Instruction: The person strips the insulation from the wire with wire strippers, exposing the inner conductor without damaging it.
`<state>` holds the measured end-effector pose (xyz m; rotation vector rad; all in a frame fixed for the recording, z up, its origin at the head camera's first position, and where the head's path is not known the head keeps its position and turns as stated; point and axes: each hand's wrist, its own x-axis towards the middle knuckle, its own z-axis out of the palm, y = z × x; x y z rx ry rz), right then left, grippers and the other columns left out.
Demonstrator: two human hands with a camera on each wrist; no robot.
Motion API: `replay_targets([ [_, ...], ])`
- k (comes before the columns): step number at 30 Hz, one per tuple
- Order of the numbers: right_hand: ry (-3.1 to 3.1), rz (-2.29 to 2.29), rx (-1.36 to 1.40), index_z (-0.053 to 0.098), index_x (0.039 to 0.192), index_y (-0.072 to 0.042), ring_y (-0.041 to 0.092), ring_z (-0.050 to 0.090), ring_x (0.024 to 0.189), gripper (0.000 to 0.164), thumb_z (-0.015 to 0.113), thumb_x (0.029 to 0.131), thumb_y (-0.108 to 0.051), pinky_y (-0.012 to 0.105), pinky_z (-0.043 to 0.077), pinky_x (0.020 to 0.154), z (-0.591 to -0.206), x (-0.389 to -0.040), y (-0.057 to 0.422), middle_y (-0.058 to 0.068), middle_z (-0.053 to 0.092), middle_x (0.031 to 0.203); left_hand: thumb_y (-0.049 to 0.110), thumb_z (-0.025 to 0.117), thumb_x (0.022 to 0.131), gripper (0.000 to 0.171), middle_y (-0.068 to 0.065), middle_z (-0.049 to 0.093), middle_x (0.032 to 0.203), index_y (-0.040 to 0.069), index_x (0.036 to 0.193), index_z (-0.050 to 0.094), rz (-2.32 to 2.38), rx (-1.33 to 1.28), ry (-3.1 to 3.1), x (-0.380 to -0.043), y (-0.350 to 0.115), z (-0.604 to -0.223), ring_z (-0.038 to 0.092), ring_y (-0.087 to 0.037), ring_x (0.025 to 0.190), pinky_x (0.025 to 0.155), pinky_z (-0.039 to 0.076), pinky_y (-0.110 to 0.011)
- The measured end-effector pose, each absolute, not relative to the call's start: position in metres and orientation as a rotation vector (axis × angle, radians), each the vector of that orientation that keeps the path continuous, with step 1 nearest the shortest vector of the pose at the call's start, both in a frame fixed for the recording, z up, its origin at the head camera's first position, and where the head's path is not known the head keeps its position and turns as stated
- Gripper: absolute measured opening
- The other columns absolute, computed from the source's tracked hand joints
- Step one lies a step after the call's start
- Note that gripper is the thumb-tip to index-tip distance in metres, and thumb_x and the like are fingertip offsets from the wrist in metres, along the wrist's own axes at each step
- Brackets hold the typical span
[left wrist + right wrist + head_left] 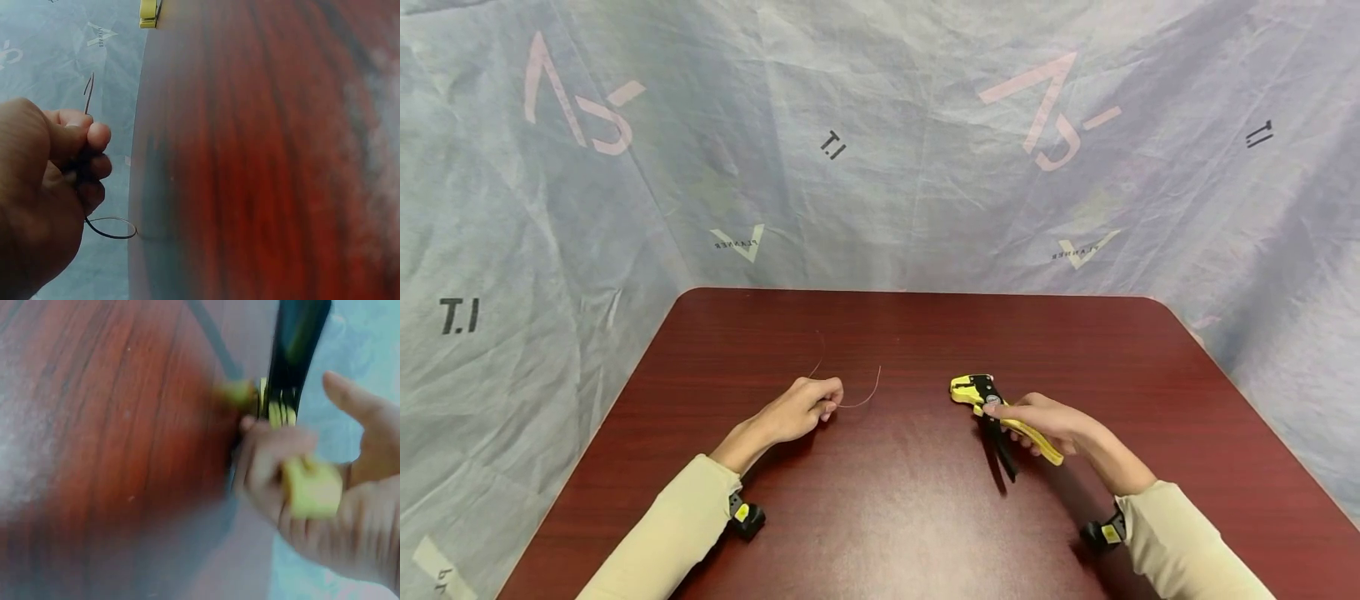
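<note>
So I had my left hand [797,410] pinching the wire [859,405] mid-frame, probably light and bendy, best held near its end; right hand [1052,425] gripped the pliers [981,390], lower right.

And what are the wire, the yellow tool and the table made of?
The wire looks like thin metal, maybe coated: it's brownish, with a sharp bend. The tool has smooth yellow and black parts, maybe plastic or painted metal. The table looks like polished wood, or a wood-look top: dark grain streaks, pale shine.

I count one wire [112,237], one hand tool [982,390], two cameras [747,518], one table [880,500].
</note>
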<state>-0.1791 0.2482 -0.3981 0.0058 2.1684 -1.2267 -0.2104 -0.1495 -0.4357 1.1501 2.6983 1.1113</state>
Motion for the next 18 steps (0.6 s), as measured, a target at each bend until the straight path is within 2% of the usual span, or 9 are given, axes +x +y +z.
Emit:
replay_targets([
  [4,1.829,-1.469,0.078,0.057,0.093,-0.005,0.006,0.050,0.056,0.035,0.052,0.102,-0.039,0.018,0.047,0.053,-0.404,-0.181,0.257,-0.001,0.056,0.072,-0.018,0.049,0.084,0.028,0.006,0.045,0.067,0.009,0.079,0.048,1.118,1.137,2.679,-0.209,-0.148,-0.434,0.048,-0.001,0.061,0.057,0.039,-0.016],
  [7,1.609,-1.581,0.072,0.058,0.096,-0.009,0.001,0.050,0.053,0.032,0.044,0.105,-0.036,0.014,0.047,0.050,-0.410,-0.181,0.262,-0.005,0.058,0.070,-0.017,0.048,0.085,0.026,0.006,0.045,0.068,0.009,0.079,0.048,1.115,1.134,2.683,-0.208,-0.148,-0.432,0.047,-0.001,0.061,0.057,0.038,-0.016],
  [11,1.335,-1.689,0.030,0.059,0.092,-0.015,-0.004,0.047,0.050,0.037,0.033,0.108,-0.036,0.010,0.044,0.045,-0.418,-0.179,0.266,-0.009,0.059,0.066,-0.015,0.049,0.086,0.025,0.006,0.045,0.068,0.009,0.079,0.048,1.113,1.121,2.693,-0.207,-0.147,-0.431,0.046,0.000,0.061,0.057,0.037,-0.016],
  [14,1.207,-1.742,-0.016,0.058,0.092,-0.014,-0.005,0.046,0.049,0.040,0.029,0.108,-0.038,0.009,0.043,0.043,-0.423,-0.177,0.267,-0.010,0.060,0.065,-0.015,0.050,0.086,0.024,0.005,0.046,0.068,0.009,0.079,0.048,1.116,1.116,2.692,-0.207,-0.147,-0.430,0.045,0.000,0.061,0.057,0.037,-0.016],
  [18,1.160,-1.749,-0.068,0.056,0.100,-0.012,-0.004,0.052,0.055,0.042,0.024,0.107,-0.038,0.010,0.047,0.048,-0.427,-0.174,0.265,-0.009,0.063,0.073,-0.014,0.051,0.087,0.024,0.005,0.046,0.068,0.009,0.079,0.048,1.125,1.110,2.681,-0.207,-0.147,-0.430,0.045,0.000,0.061,0.057,0.036,-0.016],
])
